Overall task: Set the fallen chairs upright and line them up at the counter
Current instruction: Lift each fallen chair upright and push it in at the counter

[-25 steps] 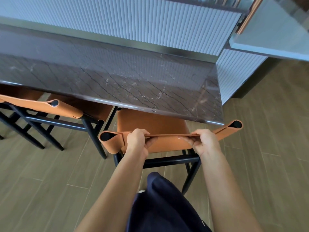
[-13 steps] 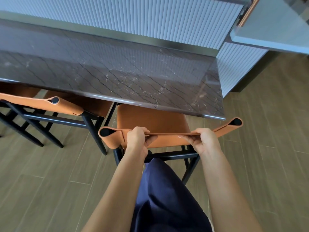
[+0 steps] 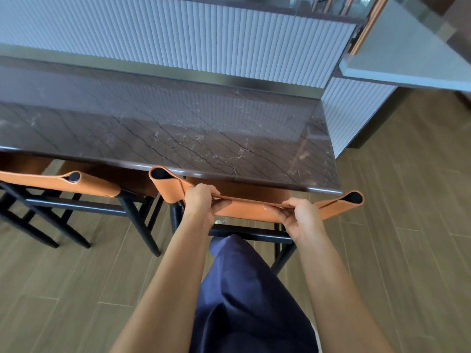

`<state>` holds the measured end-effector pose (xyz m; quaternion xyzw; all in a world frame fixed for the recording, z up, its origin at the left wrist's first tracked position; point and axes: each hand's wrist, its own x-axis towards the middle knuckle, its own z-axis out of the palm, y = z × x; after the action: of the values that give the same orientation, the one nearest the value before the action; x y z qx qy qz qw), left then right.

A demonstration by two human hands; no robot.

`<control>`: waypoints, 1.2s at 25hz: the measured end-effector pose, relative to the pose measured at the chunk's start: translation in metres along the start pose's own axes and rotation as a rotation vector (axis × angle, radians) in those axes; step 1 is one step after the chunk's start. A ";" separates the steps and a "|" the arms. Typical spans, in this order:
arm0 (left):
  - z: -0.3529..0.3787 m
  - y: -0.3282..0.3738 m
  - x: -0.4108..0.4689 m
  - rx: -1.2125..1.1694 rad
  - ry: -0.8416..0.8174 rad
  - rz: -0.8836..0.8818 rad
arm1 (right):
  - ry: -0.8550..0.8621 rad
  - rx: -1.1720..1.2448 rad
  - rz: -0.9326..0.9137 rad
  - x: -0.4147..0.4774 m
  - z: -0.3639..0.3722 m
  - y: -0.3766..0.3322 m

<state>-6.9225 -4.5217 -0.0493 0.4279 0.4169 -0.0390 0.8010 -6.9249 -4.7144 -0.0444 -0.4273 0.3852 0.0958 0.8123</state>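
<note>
Head view. An upright chair with a tan leather sling backrest (image 3: 251, 209) and a black tubular frame (image 3: 254, 234) was seen standing on the wood-look plank floor (image 3: 407, 225) at the right end of a dark brown veined marble counter (image 3: 178, 128). Its tan seat (image 3: 237, 188) was tucked partly beneath the counter's near edge, and the backrest was held just beside that edge, its left loop overlapping the edge in this view.

The top rim of the backrest was gripped by both hands. The left hand (image 3: 201, 203) was placed near the left loop, its fingers curled together over the rim and its thumb laid on the near face of the leather. The right hand (image 3: 299, 217) was placed towards the right loop, its fingers likewise closed side by side over the rim, with the thumb stretched inward along the near face.

A second chair of the same tan leather and black frame (image 3: 89, 184) was seen upright to the left, also drawn up to the counter; whether the two frames touched could not be told. A white fluted panel (image 3: 204, 34) was seen rising behind the counter. A navy trouser leg (image 3: 242, 289) was shown between the forearms, close to the chair's rear crossbar.
</note>
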 end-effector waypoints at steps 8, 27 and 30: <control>0.000 -0.010 0.061 -0.013 -0.010 0.030 | 0.006 0.040 0.007 0.052 0.018 0.019; -0.013 -0.018 0.087 -0.058 0.062 -0.099 | 0.093 0.034 0.148 0.078 0.023 0.038; -0.015 -0.016 0.090 -0.035 0.057 -0.115 | 0.071 -0.001 0.157 0.078 0.022 0.036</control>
<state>-6.8800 -4.4950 -0.1274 0.3900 0.4640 -0.0654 0.7927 -6.8772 -4.6885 -0.1143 -0.3995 0.4461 0.1440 0.7878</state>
